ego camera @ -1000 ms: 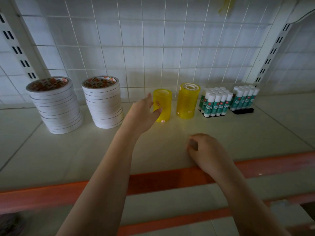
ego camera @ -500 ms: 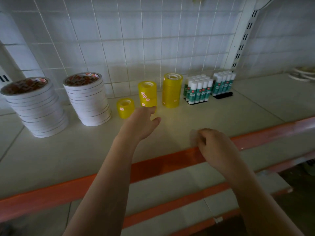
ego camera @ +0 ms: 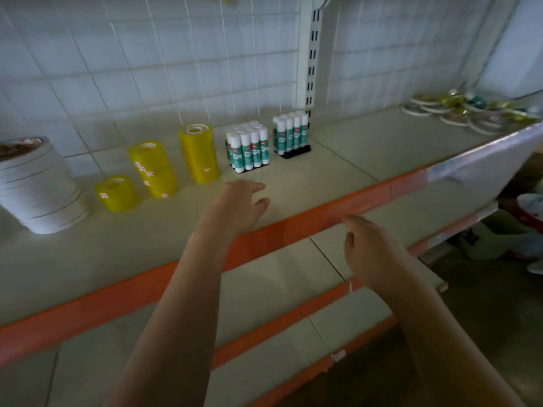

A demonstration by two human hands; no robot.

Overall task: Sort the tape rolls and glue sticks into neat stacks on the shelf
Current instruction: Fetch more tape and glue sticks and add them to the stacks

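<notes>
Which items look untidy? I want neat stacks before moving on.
The middle yellow tape stack leans, its rolls offset. Far right on the shelf, loose flat rolls lie scattered, unstacked.

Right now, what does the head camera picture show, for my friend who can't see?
Two bare, open hands, left hand and right hand, hover over a pale shelf holding three yellow tape stacks and green-and-white glue sticks.
</notes>
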